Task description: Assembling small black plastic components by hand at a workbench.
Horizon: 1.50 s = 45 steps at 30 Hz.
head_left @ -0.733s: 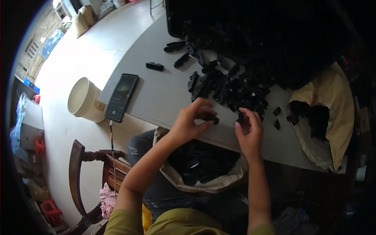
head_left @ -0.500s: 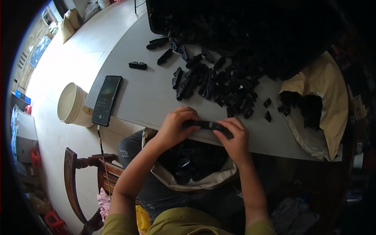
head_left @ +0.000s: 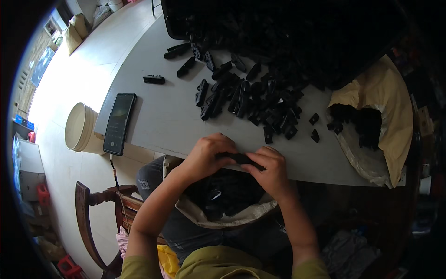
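Between my two hands is a long black plastic part (head_left: 241,158), held level just over the near edge of the grey table (head_left: 153,123). My left hand (head_left: 207,156) is closed on its left end, and my right hand (head_left: 269,168) pinches the right end. My fingers cover both ends, so its exact kind cannot be made out. Beneath my hands an open sack (head_left: 223,221) rests at my lap, with many dark pieces inside. Beyond them on the tabletop lies a loose heap of similar black plastic parts (head_left: 239,97), with a few small black pieces (head_left: 315,135) to its right.
A large black bin (head_left: 173,23) full of dark parts stands at the far side. On the right lies a torn tan paper sack (head_left: 395,102) holding black pieces. A phone (head_left: 120,123) with a cable lies at the left edge, near a bucket (head_left: 80,128) and wooden chair (head_left: 83,218).
My hands have come closer together and slightly nearer to me with the black part, which is now turned a little. The whole view has shifted slightly.
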Tool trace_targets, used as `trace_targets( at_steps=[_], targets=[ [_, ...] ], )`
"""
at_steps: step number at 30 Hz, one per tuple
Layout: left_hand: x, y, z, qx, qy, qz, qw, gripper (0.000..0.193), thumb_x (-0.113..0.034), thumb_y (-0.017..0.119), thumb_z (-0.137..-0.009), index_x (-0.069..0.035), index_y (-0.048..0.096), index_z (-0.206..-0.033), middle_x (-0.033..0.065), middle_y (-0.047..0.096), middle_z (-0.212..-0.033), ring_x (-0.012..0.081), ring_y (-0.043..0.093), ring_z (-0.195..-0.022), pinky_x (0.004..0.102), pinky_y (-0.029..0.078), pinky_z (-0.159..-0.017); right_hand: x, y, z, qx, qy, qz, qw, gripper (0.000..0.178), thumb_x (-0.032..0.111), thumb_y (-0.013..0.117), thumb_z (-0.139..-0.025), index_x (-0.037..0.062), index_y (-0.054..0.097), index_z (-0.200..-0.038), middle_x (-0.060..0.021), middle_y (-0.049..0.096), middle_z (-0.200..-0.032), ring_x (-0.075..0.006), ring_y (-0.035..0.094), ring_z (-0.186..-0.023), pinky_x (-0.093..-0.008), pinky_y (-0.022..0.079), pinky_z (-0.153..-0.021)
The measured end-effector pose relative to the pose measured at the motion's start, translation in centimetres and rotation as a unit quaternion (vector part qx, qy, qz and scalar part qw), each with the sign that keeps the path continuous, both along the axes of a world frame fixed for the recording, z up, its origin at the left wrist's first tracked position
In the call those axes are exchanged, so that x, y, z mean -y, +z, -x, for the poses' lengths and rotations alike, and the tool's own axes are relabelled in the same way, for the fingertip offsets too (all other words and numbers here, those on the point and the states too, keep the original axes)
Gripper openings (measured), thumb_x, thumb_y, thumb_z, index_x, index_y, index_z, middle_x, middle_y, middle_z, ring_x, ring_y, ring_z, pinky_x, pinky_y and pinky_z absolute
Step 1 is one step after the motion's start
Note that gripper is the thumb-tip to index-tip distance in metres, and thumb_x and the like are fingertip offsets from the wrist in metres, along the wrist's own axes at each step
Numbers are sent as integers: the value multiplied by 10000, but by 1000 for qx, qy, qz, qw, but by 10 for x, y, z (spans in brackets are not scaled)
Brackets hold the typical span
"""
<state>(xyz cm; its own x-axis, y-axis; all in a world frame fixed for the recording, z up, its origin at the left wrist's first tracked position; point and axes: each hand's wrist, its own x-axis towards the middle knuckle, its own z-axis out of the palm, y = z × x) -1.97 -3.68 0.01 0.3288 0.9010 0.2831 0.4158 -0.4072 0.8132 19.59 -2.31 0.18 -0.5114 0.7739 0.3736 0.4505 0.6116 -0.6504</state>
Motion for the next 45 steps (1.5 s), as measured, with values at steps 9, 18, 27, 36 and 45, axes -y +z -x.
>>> trace_targets(
  at_steps=[9,18,27,36,45],
  targets=[
    [-44,24,-4,-235,305,-171,907,223,-90,714,-748,-29,612,-937,120,585,-962,307,582,-887,400,494,-737,-22,4,5,143,-191,-80,968,262,70,755,-772,15,600,-977,-105,538,-1018,-258,636,-765,-359,520,-627],
    [-39,15,-1,-31,249,-12,968,246,29,668,-715,-30,561,-928,108,594,-942,302,604,-798,352,505,-726,-7,12,-7,-28,-142,151,978,283,-4,735,-730,-13,619,-988,-108,568,-989,-259,647,-823,-346,530,-700],
    [-14,4,-9,45,41,25,998,309,43,706,-716,-19,650,-1014,111,647,-988,241,642,-966,321,496,-855,-1,9,-27,-46,-117,52,991,288,1,759,-728,-18,669,-1001,-107,631,-968,-236,638,-869,-313,508,-742],
    [-17,0,-14,-3,26,-1,1000,256,-3,759,-661,-16,704,-911,133,667,-968,291,642,-932,357,510,-821,-9,7,-28,-8,-54,22,998,325,-4,805,-651,-21,682,-952,-103,617,-879,-230,615,-823,-321,509,-707],
    [-16,8,-17,-52,-26,-32,998,247,-34,757,-688,-4,694,-925,135,664,-974,299,637,-929,360,508,-824,-10,-1,-16,-9,-14,10,1000,279,27,807,-663,-26,674,-903,-92,612,-892,-241,610,-807,-341,510,-677]
  ],
)
